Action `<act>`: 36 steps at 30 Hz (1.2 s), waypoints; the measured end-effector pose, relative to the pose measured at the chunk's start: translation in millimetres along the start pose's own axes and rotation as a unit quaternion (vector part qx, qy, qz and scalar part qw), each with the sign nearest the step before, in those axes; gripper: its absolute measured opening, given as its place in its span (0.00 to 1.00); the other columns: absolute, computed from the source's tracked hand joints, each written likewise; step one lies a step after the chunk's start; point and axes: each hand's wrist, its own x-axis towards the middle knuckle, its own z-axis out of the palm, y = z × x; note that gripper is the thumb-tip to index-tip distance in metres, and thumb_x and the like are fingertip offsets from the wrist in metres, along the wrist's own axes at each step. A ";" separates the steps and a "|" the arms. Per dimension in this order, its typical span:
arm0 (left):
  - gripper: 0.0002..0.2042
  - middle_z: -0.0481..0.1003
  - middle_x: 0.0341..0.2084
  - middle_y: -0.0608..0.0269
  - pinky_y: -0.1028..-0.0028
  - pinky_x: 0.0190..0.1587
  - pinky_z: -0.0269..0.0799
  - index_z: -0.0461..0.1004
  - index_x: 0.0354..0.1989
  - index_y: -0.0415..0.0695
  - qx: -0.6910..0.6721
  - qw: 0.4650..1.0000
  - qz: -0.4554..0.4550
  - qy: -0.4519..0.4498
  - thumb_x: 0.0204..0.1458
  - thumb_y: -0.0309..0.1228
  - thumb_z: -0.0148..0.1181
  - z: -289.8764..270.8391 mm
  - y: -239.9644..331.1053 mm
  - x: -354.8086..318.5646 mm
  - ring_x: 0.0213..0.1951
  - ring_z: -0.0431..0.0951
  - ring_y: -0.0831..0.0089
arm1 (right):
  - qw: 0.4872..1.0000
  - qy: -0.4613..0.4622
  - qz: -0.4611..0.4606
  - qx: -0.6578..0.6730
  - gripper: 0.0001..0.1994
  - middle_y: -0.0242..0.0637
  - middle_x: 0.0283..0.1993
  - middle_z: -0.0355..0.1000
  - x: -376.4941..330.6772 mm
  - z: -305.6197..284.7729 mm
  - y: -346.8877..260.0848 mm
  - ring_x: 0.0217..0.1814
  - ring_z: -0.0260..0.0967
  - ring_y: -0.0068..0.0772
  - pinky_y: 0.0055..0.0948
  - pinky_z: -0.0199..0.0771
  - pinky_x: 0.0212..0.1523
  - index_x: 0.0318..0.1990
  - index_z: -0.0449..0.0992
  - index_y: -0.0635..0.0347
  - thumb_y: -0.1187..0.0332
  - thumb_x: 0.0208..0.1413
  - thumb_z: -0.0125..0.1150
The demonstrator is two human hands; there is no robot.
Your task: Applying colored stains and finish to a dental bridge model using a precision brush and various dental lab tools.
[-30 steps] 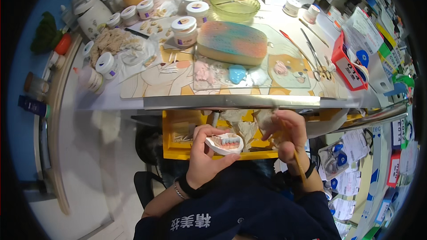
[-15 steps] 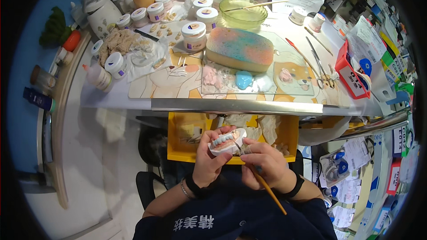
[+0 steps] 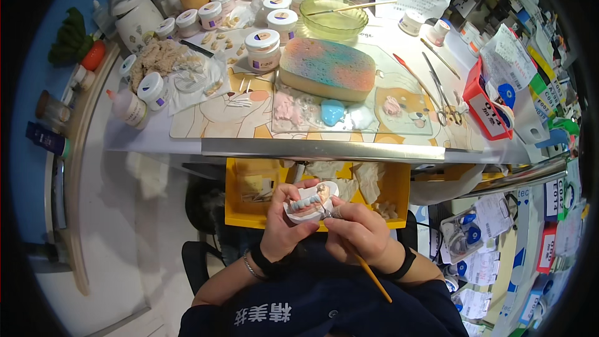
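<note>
Just below the yellow drawer (image 3: 243, 203), the left hand (image 3: 284, 231) is clamped around a white dental model (image 3: 310, 203), its arch running left-right, while the right hand (image 3: 359, 234), touching it, pinches 1 brush (image 3: 368, 271).

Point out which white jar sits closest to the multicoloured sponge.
The white jar just left of the sponge; the other jars stand farther back or left.

Colours and patterns at the workbench

White dental model (image 3: 310, 203) carrying grey-blue teeth; brush (image 3: 368, 271) with orange-yellow handle; yellow drawer (image 3: 246, 203); sponge (image 3: 327, 68) mottled orange, teal and pink over a tan side; blue blob (image 3: 332, 112) and pink blob (image 3: 287, 107) on a clear plate; pale green glass bowl (image 3: 334, 19); desk mat (image 3: 218, 112) printed with cream-and-orange cartoon dogs; white jars (image 3: 262, 47) with purple labels; red bin (image 3: 483, 103)
</note>
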 end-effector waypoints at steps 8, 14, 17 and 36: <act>0.22 0.60 0.51 0.50 0.68 0.55 0.66 0.55 0.39 0.45 0.052 0.998 -0.012 0.042 0.41 0.20 0.64 4.4 1.8 -1.1 0.54 0.65 0.64 | 1.000 0.020 0.010 0.012 0.15 0.43 0.28 0.67 -3.7 1.9 7.6 0.29 0.71 0.42 0.30 0.75 0.31 0.34 0.73 0.65 0.81 0.32 0.60; 0.23 0.62 0.49 0.52 0.73 0.51 0.67 0.57 0.38 0.43 0.158 0.985 0.011 0.074 0.39 0.22 0.68 5.4 -1.0 -0.4 0.51 0.66 0.70 | 0.997 0.063 0.048 0.023 0.13 0.43 0.26 0.66 -9.1 2.2 9.3 0.28 0.70 0.40 0.33 0.76 0.38 0.31 0.71 0.66 0.83 0.32 0.56; 0.24 0.62 0.48 0.51 0.73 0.49 0.67 0.58 0.37 0.42 0.262 0.960 0.043 0.094 0.37 0.24 0.70 0.6 -4.6 -0.3 0.49 0.67 0.71 | 0.998 0.017 0.038 0.042 0.11 0.42 0.25 0.65 -4.5 2.4 2.5 0.25 0.66 0.34 0.40 0.77 0.42 0.30 0.69 0.66 0.86 0.34 0.50; 0.22 0.58 0.49 0.53 0.72 0.50 0.67 0.55 0.44 0.40 0.227 0.968 0.033 0.101 0.42 0.19 0.61 8.7 -2.2 -4.1 0.49 0.66 0.70 | 0.998 -0.033 0.025 -0.037 0.17 0.46 0.32 0.68 -9.3 5.2 2.8 0.30 0.71 0.40 0.27 0.74 0.28 0.36 0.73 0.65 0.80 0.32 0.62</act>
